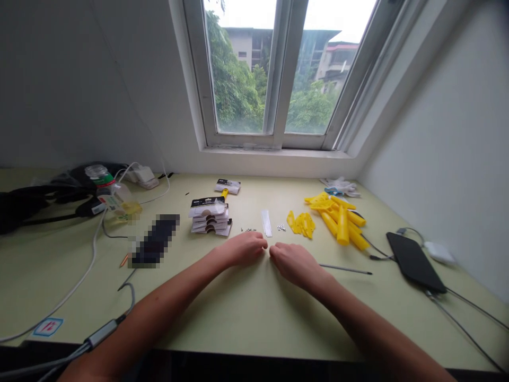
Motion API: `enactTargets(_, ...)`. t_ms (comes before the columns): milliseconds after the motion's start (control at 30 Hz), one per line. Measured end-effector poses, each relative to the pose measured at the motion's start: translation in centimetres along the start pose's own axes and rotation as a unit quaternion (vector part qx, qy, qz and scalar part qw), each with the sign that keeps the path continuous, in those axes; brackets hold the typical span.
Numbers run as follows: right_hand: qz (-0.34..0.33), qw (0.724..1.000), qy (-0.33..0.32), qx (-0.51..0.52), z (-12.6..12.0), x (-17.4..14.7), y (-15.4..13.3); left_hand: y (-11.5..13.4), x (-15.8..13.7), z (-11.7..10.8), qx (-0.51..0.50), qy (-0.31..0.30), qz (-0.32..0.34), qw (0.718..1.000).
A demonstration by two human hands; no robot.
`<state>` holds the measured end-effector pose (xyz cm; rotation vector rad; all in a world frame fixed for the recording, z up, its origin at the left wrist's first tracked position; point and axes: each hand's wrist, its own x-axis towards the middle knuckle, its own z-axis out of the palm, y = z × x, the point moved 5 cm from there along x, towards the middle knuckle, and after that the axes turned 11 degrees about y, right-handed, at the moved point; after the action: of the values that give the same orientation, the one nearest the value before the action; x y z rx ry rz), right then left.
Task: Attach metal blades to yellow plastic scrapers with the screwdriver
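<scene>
My left hand [248,249] and my right hand [293,260] rest close together near the middle of the table, fingers curled in. Whatever they hold, if anything, is hidden. Just beyond the left hand lie small metal screws [248,229]. A whitish strip [266,223] is past the gap between the hands, with a small pile of metal pieces [281,227] beside it. Flat yellow plastic pieces [302,224] lie beyond the right hand. From behind the right wrist a thin dark rod [345,269] sticks out; I cannot tell whether the hand touches it.
Stacked black-and-white packages [210,215] stand left of centre, another package [228,186] behind. Yellow plastic handles [342,225] are heaped at right, white gloves [341,187] behind them. Phones [415,262], cables and a bottle [113,196] occupy the sides. The table's front edge [254,354] is near.
</scene>
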<state>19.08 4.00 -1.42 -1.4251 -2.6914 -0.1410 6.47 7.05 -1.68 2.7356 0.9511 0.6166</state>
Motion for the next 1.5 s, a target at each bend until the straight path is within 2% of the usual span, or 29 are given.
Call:
enactTargets(133, 0.089, 0.995, 0.026, -0.025, 0.5, 1.0, 3.3, 0.7, 1.7, 0.6, 0.016, 0.006, -0.011, 1.0)
enactTargets(300, 0.171, 0.982, 0.069, -0.04, 0.3, 2.2, 4.7, 0.4, 3.7, 1.5, 0.061, 0.047, -0.048, 0.996)
enactTargets(400, 0.201, 0.973, 0.106, -0.05, -1.7, 1.6, 5.2, -0.1, 4.9, 2.0, 0.082, 0.066, -0.055, 0.993)
enactTargets(533, 0.235, 0.946, 0.219, -0.05, -5.8, -0.4, 6.4, -0.4, 6.4, 2.6, 0.095, 0.081, -0.051, 0.991)
enactTargets(600, 0.238, 0.931, 0.272, -0.042, -7.1, -1.2, 6.6, -0.5, 6.9, 2.8, 0.102, 0.086, -0.051, 0.99)
enactTargets(700, 0.215, 0.929, 0.298, -0.032, -7.2, -1.6, 6.2, -0.5, 6.8, 2.8, 0.114, 0.095, -0.045, 0.988)
enactTargets(833, 0.185, 0.94, 0.288, -0.007, -6.2, -1.4, 5.4, -0.1, 5.7, 2.4, 0.132, 0.101, -0.022, 0.986)
enactTargets(1033, 0.198, 0.934, 0.297, 0.003, -6.3, -1.6, 5.8, 1.4, 4.4, 2.4, 0.175, 0.078, 0.068, 0.979)
enactTargets(1200, 0.168, 0.948, 0.268, 0.02, -6.3, -1.6, 5.0, 1.3, 4.7, 2.5, 0.179, 0.086, 0.035, 0.979)
enactTargets(1300, 0.127, 0.962, 0.237, 0.043, -5.7, -2.2, 3.4, 1.8, 4.4, 1.1, 0.119, 0.117, 0.026, 0.986)
enactTargets(1400, 0.071, 0.978, 0.19, 0.052, -3.8, -3.2, 1.3, 4.0, 2.6, -3.0, -0.019, 0.215, 0.019, 0.976)
enactTargets(1467, 0.038, 0.985, 0.161, 0.043, -2.0, -3.8, 0.3, 6.1, 0.0, -6.4, -0.159, 0.302, -0.031, 0.94)
enactTargets(1500, 0.027, 0.987, 0.152, 0.035, -1.0, -4.0, 0.0, 7.0, -1.7, -7.8, -0.242, 0.333, -0.078, 0.908)
